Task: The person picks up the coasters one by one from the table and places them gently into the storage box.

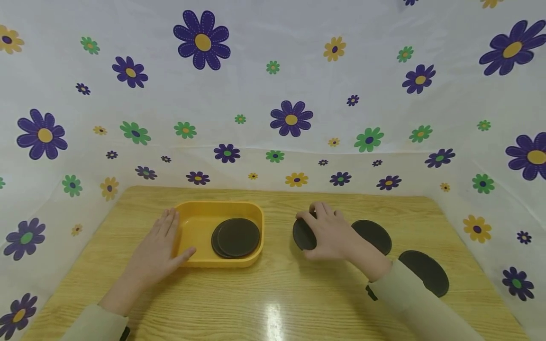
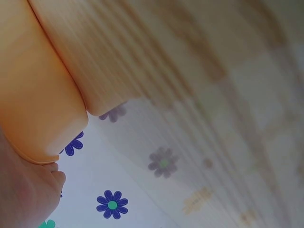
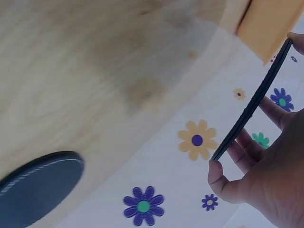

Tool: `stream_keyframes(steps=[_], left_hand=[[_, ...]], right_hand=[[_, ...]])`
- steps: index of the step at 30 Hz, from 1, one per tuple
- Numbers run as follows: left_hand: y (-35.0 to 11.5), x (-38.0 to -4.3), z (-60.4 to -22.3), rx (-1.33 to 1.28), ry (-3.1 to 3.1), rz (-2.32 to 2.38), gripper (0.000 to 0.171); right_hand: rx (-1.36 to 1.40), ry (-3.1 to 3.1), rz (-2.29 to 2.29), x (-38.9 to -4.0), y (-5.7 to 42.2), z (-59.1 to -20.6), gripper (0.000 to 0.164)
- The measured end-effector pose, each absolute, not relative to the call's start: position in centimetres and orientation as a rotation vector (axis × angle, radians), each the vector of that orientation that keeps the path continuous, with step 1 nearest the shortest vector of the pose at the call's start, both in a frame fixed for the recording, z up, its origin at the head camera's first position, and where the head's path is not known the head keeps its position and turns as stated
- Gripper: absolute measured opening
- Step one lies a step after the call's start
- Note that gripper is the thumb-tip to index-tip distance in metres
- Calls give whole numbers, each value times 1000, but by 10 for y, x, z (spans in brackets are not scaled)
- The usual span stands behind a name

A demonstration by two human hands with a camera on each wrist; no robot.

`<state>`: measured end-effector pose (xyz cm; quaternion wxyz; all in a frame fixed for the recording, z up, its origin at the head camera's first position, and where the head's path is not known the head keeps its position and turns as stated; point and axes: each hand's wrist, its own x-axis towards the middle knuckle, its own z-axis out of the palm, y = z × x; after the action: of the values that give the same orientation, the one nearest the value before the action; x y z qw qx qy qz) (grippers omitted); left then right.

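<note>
My right hand [image 1: 330,234] grips a round black coaster [image 1: 303,233] by its rim, thumb and fingers spread to its edges. The coaster is tilted and held off the table; the right wrist view shows it edge-on as a thin dark disc [image 3: 254,102]. My left hand [image 1: 155,248] rests against the left side of a yellow tray [image 1: 194,232], its fingers straight along the rim and its thumb over the near edge. Two overlapping black coasters [image 1: 239,237] lie in the tray's right half. In the left wrist view, only part of the hand [image 2: 28,194] shows beside the tray wall [image 2: 42,80].
Another black coaster [image 1: 373,236] lies on the wooden table [image 1: 273,289] behind my right wrist. A further coaster [image 1: 426,273], partly covered by the right sleeve, lies nearer the right edge. White flower-patterned sheeting [image 1: 256,90] encloses the table's back and sides.
</note>
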<state>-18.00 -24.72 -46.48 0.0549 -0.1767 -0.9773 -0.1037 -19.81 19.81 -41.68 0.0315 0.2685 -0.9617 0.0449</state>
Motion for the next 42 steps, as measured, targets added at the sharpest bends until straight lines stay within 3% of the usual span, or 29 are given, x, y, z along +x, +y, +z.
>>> stream_keyframes(steps=[24, 42], left_hand=[[-248, -180, -465, -549, -2962, -315, 107], [-246, -178, -463, -553, -2955, -321, 105]], right_hand=[[1047, -2956, 184, -239, 96, -393, 84], [1141, -2942, 44, -243, 34, -414, 88]])
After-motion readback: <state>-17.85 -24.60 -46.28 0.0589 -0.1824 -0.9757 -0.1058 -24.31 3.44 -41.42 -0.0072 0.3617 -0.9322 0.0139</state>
